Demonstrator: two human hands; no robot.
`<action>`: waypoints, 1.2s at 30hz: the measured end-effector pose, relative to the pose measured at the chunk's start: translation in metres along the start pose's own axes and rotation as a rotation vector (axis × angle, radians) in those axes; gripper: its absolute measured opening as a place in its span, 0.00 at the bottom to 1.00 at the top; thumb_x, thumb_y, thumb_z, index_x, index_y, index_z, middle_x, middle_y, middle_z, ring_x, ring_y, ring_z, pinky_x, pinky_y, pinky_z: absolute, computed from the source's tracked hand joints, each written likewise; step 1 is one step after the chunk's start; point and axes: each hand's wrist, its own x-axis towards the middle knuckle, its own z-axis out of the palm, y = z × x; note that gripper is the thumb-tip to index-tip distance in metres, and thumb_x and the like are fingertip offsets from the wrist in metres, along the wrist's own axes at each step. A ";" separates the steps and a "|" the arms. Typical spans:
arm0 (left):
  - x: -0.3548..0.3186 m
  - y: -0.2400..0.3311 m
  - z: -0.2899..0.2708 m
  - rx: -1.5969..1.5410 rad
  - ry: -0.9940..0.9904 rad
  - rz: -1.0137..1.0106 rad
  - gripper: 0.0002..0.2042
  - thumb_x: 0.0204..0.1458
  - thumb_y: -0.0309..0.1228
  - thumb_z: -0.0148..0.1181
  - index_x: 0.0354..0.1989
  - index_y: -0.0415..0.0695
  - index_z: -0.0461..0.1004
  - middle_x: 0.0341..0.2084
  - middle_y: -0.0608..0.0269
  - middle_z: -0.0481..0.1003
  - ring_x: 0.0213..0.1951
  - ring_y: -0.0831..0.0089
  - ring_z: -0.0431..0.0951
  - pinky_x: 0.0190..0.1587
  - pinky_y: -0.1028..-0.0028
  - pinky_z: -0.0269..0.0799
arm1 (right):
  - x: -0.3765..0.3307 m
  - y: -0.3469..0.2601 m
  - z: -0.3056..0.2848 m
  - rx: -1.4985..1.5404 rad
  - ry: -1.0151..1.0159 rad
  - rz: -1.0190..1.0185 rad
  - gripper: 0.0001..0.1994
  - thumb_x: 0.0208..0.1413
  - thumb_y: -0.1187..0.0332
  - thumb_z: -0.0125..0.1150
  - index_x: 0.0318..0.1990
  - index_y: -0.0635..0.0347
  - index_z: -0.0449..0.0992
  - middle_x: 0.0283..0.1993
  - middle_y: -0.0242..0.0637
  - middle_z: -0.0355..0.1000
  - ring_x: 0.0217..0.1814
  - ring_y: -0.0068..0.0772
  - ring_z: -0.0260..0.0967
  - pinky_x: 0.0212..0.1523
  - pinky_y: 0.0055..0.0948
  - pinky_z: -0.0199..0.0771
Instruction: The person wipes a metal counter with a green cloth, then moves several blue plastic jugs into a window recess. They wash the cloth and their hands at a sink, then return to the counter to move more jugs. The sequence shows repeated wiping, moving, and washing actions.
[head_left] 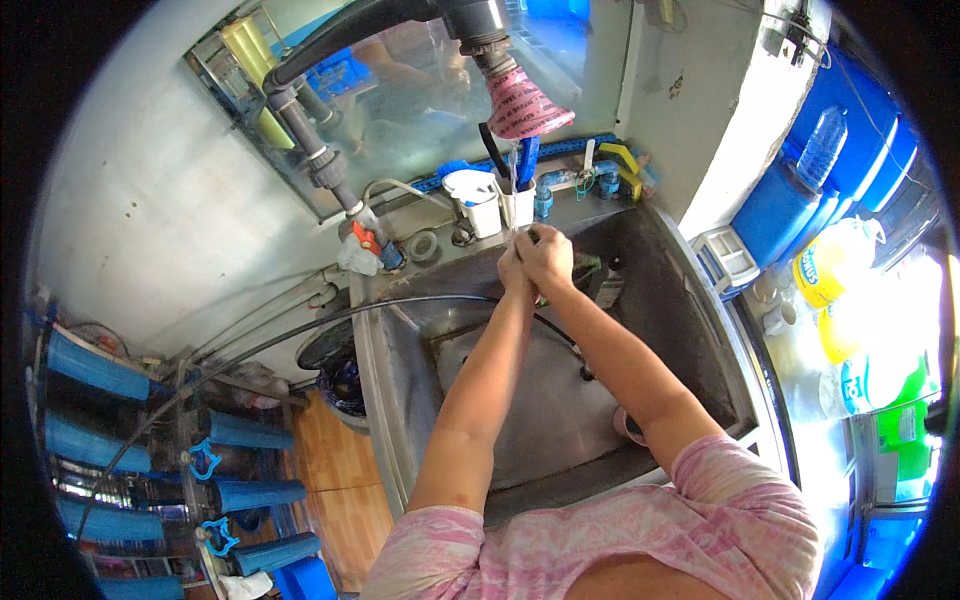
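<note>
Over the steel sink (pixel 535 430), below the pink-wrapped spout (pixel 525 105), your left hand (pixel 512 268) and right hand (pixel 547 258) are pressed together where the water stream (pixel 513 180) lands, white container (pixel 482 217) just beyond, can't tell whether they pinch anything.

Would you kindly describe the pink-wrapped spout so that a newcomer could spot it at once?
Start at the steel sink and look up to the thick dark pipe beyond it. From its right end, above the left hand and right hand, hangs the spout. Its flared pink wrapping sets it apart from the plain dark pipe.
</note>
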 end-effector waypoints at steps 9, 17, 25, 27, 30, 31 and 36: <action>-0.077 0.059 0.017 0.909 -0.127 0.269 0.23 0.41 0.38 0.68 0.42 0.35 0.74 0.37 0.50 0.77 0.39 0.63 0.77 0.43 0.67 0.70 | 0.036 0.116 0.039 0.757 -0.169 0.808 0.24 0.52 0.51 0.58 0.41 0.68 0.77 0.42 0.45 0.75 0.41 0.40 0.73 0.42 0.38 0.70; -0.065 0.050 -0.008 0.172 -0.264 0.144 0.15 0.50 0.28 0.61 0.46 0.39 0.72 0.36 0.61 0.76 0.37 0.71 0.76 0.40 0.71 0.72 | 0.008 0.106 0.028 1.108 -0.386 0.878 0.39 0.52 0.28 0.38 0.56 0.51 0.68 0.51 0.43 0.71 0.52 0.43 0.71 0.52 0.48 0.70; -0.026 -0.014 -0.022 -0.554 -0.411 -0.156 0.18 0.61 0.44 0.43 0.51 0.45 0.68 0.46 0.61 0.71 0.46 0.67 0.74 0.48 0.69 0.69 | -0.030 -0.002 0.007 -0.025 -0.057 -0.014 0.13 0.35 0.60 0.70 0.29 0.55 0.78 0.39 0.43 0.71 0.42 0.46 0.72 0.44 0.39 0.74; -0.018 -0.019 -0.022 -0.678 -0.526 -0.183 0.19 0.61 0.44 0.42 0.51 0.45 0.68 0.46 0.61 0.72 0.46 0.67 0.74 0.47 0.69 0.69 | -0.043 -0.016 0.003 -0.145 -0.066 -0.127 0.14 0.36 0.61 0.70 0.32 0.52 0.75 0.42 0.43 0.70 0.45 0.45 0.72 0.44 0.41 0.74; -0.009 -0.022 -0.022 -0.717 -0.537 -0.164 0.19 0.61 0.45 0.41 0.51 0.45 0.69 0.46 0.61 0.72 0.46 0.67 0.74 0.47 0.69 0.69 | -0.037 -0.023 0.000 -0.201 -0.081 -0.207 0.13 0.40 0.62 0.67 0.34 0.52 0.74 0.38 0.43 0.71 0.41 0.47 0.73 0.42 0.42 0.74; -0.007 -0.023 -0.022 -0.690 -0.491 -0.158 0.19 0.61 0.45 0.41 0.51 0.45 0.69 0.45 0.61 0.72 0.46 0.66 0.74 0.47 0.69 0.69 | -0.030 -0.023 0.000 -0.216 -0.088 -0.211 0.12 0.41 0.63 0.66 0.34 0.52 0.73 0.37 0.43 0.72 0.40 0.48 0.73 0.42 0.42 0.74; -0.006 -0.017 -0.023 -0.467 -0.194 -0.117 0.20 0.61 0.46 0.40 0.50 0.44 0.69 0.45 0.62 0.73 0.45 0.66 0.75 0.47 0.69 0.70 | -0.001 -0.018 0.004 -0.309 -0.182 -0.173 0.12 0.42 0.60 0.64 0.33 0.54 0.76 0.32 0.47 0.76 0.37 0.52 0.74 0.39 0.45 0.74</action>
